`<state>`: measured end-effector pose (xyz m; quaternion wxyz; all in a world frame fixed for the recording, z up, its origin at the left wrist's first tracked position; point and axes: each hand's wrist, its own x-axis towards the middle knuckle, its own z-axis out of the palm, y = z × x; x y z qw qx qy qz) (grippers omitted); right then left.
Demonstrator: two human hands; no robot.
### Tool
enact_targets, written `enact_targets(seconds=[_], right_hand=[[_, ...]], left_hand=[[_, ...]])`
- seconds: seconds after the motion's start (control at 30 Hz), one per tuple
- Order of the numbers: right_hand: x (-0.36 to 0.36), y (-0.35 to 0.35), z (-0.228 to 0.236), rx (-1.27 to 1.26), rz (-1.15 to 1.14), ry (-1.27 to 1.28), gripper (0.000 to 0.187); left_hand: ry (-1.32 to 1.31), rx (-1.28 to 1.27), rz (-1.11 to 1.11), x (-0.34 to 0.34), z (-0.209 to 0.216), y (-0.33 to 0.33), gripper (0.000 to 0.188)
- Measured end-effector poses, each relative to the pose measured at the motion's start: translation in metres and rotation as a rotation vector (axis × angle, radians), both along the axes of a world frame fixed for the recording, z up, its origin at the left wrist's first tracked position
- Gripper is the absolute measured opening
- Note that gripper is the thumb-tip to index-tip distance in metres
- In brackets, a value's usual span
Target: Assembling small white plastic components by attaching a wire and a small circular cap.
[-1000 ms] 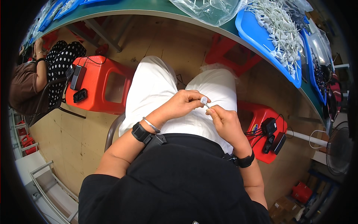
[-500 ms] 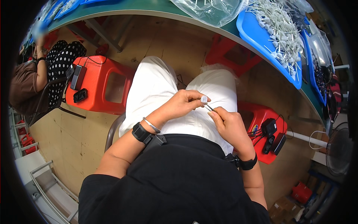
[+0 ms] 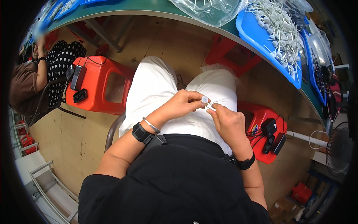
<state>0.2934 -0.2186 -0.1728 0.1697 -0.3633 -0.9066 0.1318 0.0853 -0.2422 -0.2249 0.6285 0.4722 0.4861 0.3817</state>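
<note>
Over my lap, my left hand (image 3: 182,103) is closed, pinching a small whitish translucent knob-like piece (image 3: 204,99) between thumb and fingertips. It resembles the heads of the stemmed pieces in the blue tray. Close beside it, my right hand (image 3: 229,118) is also closed, its thumb and forefinger pinching a thin, pale rod-like piece (image 3: 210,107) that points at the knob. My fingers hide the rod's far end. Whether the rod is the knob's own stem or a separate tool, I cannot tell.
A blue tray (image 3: 248,31) heaped with white stemmed pieces stands on the green table (image 3: 149,10), next to a clear plastic bag (image 3: 212,13). Red stools (image 3: 117,67) with black devices flank me. A fan (image 3: 339,149) stands at right; another person (image 3: 28,80) sits at left.
My right hand has moved slightly up and closer to my left fingertips. The thin dark two-pronged shape between the hands now appears as a pale rod. My left hand barely moved.
</note>
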Motion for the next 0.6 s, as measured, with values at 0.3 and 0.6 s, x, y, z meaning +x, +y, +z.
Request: enact_targets(seconds=[0.3, 0.6], right_hand=[[-0.0032, -0.0026, -0.0037, 0.283, 0.034, -0.081, 0.020], [-0.0006, -0.0009, -0.0061, 0.345, 0.050, -0.120, 0.018]], left_hand=[[-0.006, -0.014, 0.010, 0.0017, 0.0017, -0.0007, 0.022], [-0.011, -0.037, 0.004, 0.0035, 0.0006, 0.0001, 0.021]])
